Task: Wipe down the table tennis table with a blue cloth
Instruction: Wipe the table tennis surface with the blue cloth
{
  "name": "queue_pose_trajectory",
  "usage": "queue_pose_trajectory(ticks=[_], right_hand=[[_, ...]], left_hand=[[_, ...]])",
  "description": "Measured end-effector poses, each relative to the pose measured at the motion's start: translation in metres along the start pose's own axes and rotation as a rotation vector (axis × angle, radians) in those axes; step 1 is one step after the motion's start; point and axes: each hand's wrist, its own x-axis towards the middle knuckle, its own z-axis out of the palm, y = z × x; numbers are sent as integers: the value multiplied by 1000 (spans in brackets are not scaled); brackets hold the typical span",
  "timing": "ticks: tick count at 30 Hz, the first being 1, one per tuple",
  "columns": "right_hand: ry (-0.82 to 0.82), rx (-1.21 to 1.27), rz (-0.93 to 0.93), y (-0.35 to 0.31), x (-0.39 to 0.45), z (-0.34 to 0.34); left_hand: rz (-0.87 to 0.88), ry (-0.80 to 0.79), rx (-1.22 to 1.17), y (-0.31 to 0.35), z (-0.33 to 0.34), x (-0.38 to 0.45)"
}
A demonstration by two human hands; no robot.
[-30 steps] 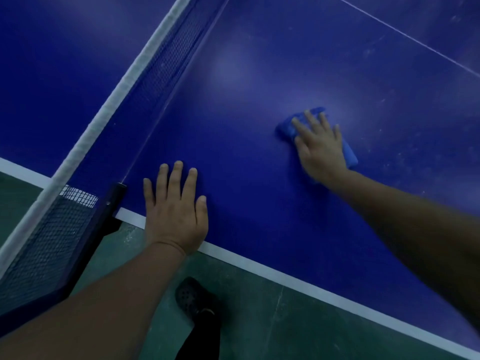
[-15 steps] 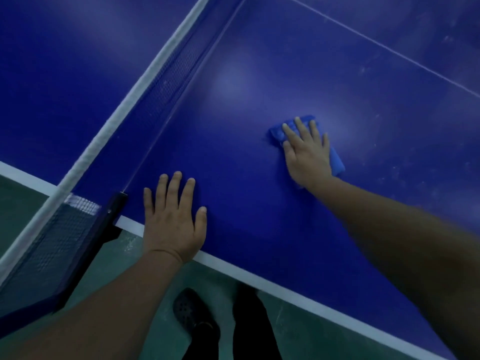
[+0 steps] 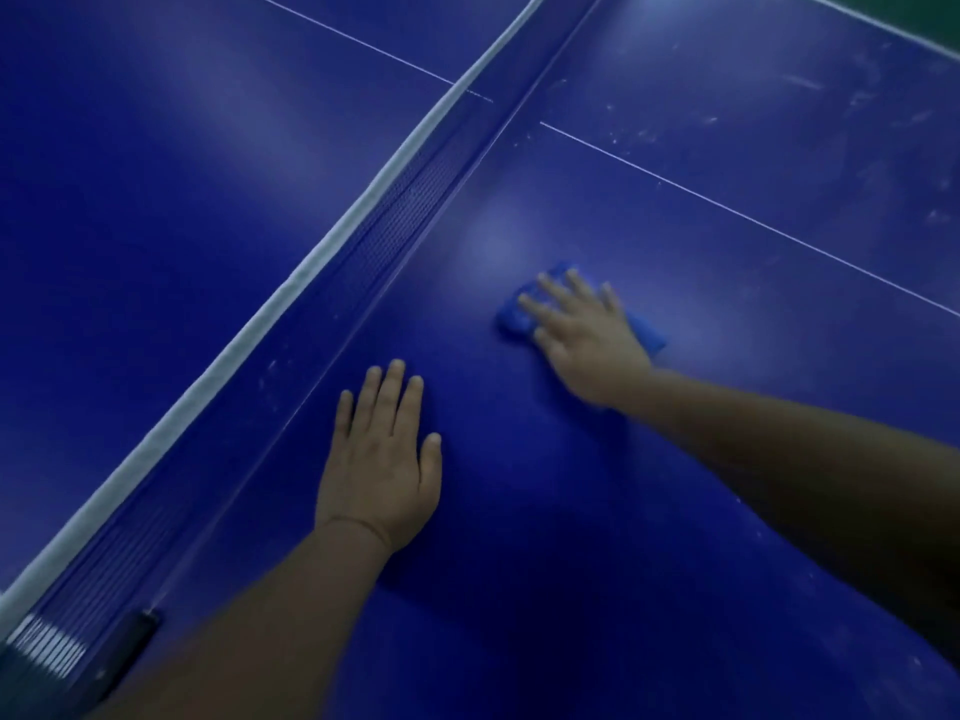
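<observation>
The dark blue table tennis table (image 3: 727, 511) fills the view. My right hand (image 3: 587, 335) lies flat with straight, spread fingers on a folded blue cloth (image 3: 511, 314), pressing it onto the table to the right of the net. The cloth shows at my fingertips and again behind my wrist. My left hand (image 3: 382, 465) rests palm down on the bare table, fingers straight, nearer to me and to the left of the cloth, holding nothing.
The net (image 3: 395, 200) with its white top band runs diagonally from lower left to upper middle; its dark post clamp (image 3: 130, 646) sits at the lower left. A thin white centre line (image 3: 727, 205) crosses the table. Whitish dust marks (image 3: 857, 96) lie on the far right surface.
The view has tilted up over the table, so floor and shoes have dropped out of view. My right hand has pushed the cloth further out, toward the net and centre line. My left hand stays flat.
</observation>
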Motion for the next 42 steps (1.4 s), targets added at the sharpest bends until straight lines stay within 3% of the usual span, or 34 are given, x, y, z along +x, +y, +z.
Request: queue_pose_trajectory(ticks=[2,4,7,9,11,14,15,16,19,21,25,26,33,37,39,42], right_hand=[[54,45,224,13,27,-4],[86,23,196,-10,31,4],[55,25,-349,-62,1,25],[-40,0,-579,-56,7,22],[-19,-24,-423,-20,45,13],[32,42,140,41,92,-10],[50,49,241,43,93,-10],[82,33,256,33,87,-5],[57,56,-150,-23,47,16],[30,28,-276,-15,51,14],[69,59,352,75,105,-13],[63,84,401,82,106,-15],[39,55,-382,-59,45,11],[-10,28,-606,-91,85,12],[15,6,-462,-65,132,3],[60,-17,-39,2,191,-13]], left_hand=[[-28,1,16,0,6,5],[-31,15,-3,1,5,3],[-41,23,-8,4,1,3],[-53,-15,1,5,0,5],[-67,-50,18,5,0,6],[-77,-60,37,4,0,7],[-72,-59,37,4,0,8],[-66,-62,38,4,0,9],[-60,-66,49,2,0,8],[-56,-67,55,2,-1,9],[-51,-60,56,2,-1,8],[-51,-57,48,1,-1,8],[-33,-23,-21,-3,2,6],[-43,-15,-26,-3,0,7],[-27,-23,-12,-4,0,8],[-18,-29,-1,-3,-1,8]])
